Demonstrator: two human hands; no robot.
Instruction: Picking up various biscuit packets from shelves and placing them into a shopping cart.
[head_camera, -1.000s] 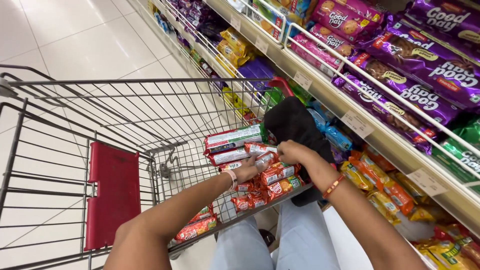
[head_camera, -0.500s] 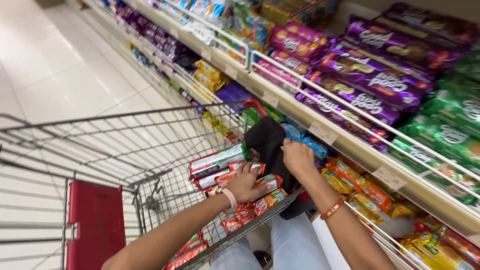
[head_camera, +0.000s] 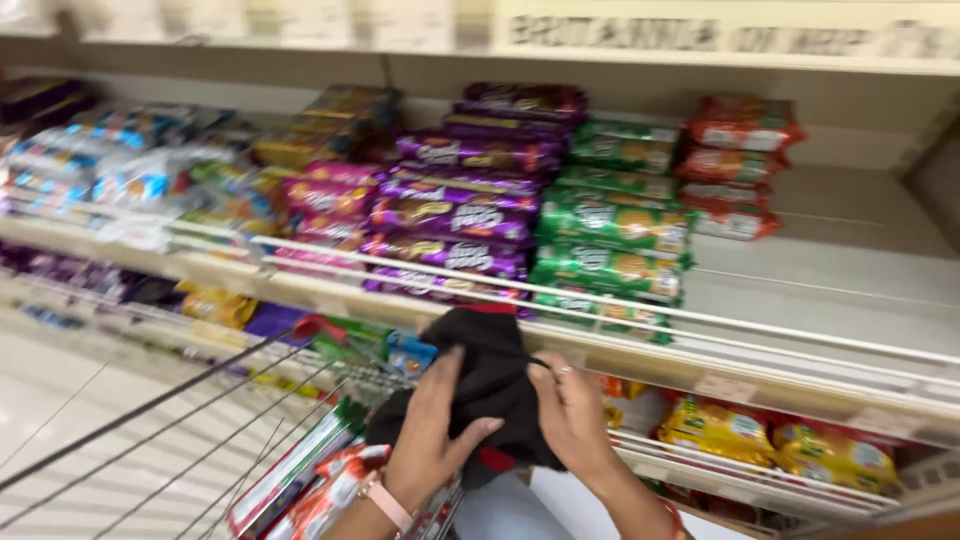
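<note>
Both my hands are on a black cloth bag (head_camera: 488, 375) that sits at the near corner of a wire shopping cart (head_camera: 215, 420). My left hand (head_camera: 432, 432) presses its fingers against the bag's left side. My right hand (head_camera: 572, 410), a ring on one finger, grips the bag's right side. Below the bag, red and green biscuit packets (head_camera: 305, 478) lie inside the cart. The view is blurred by head motion.
Straight ahead is a store shelf (head_camera: 640, 345) with a white wire rail, stacked with purple packets (head_camera: 455, 215), green packets (head_camera: 612, 225) and red packets (head_camera: 742, 165). Yellow packets (head_camera: 765, 430) fill the lower shelf at right. Pale tiled floor shows at lower left.
The view has swung up and right to face the shelf. Both hands have risen from the packets in the cart onto the black bag.
</note>
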